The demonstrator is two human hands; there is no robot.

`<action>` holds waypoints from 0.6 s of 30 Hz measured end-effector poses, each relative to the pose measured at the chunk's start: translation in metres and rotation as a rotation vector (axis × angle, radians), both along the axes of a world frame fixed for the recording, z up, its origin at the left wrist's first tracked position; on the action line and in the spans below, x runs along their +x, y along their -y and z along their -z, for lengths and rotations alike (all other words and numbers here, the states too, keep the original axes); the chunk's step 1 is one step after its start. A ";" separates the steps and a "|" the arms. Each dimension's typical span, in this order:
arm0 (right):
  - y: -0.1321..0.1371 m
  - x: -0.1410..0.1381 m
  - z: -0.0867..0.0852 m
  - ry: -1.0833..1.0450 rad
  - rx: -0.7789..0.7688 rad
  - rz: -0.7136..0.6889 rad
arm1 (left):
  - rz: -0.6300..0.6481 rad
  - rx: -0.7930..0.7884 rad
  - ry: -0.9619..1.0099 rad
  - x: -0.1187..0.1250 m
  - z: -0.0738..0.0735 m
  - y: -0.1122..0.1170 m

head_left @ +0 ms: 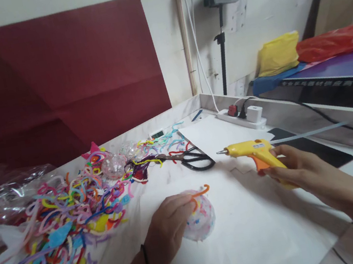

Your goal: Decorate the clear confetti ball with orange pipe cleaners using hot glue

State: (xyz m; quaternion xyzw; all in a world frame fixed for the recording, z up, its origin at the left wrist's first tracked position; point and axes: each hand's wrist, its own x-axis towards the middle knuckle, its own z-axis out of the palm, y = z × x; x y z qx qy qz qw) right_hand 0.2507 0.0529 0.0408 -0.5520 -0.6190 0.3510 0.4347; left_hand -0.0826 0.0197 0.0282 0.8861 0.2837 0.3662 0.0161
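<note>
The left hand (169, 225), grip narrow, holds the ball (203, 220) and an orange stem (202, 191) on paper (247, 242). The ball looks light, slick, fragile: best cupped gently. The right hand's (301, 169) grip wraps the glue gun (246, 149); label illegible. Beyond, a banner (339, 68) bears blurred Chinese lettering.

Glue gun (246, 148) — yellow, orange trigger (257, 163)

Beyond the right hand (297, 167), a white plastic power strip (253, 124) bears a white cube-shaped charger (254, 113); farther back lies a shiny red plastic bundle (334, 42). Beyond the left hand (168, 222) stands a large, creased dark-red sheet (84, 71).
</note>
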 end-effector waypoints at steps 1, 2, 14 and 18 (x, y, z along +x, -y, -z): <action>0.003 -0.002 0.000 -0.071 -0.038 -0.011 | 0.002 -0.010 -0.002 0.000 0.000 0.000; 0.007 -0.005 0.000 -0.141 -0.083 -0.018 | 0.005 -0.017 -0.003 0.000 0.000 0.000; 0.034 -0.024 -0.009 -0.391 -0.173 -0.155 | 0.012 -0.046 0.022 0.000 0.000 0.001; 0.042 -0.030 -0.013 -0.491 -0.128 -0.105 | -0.007 -0.052 0.014 0.001 0.000 0.001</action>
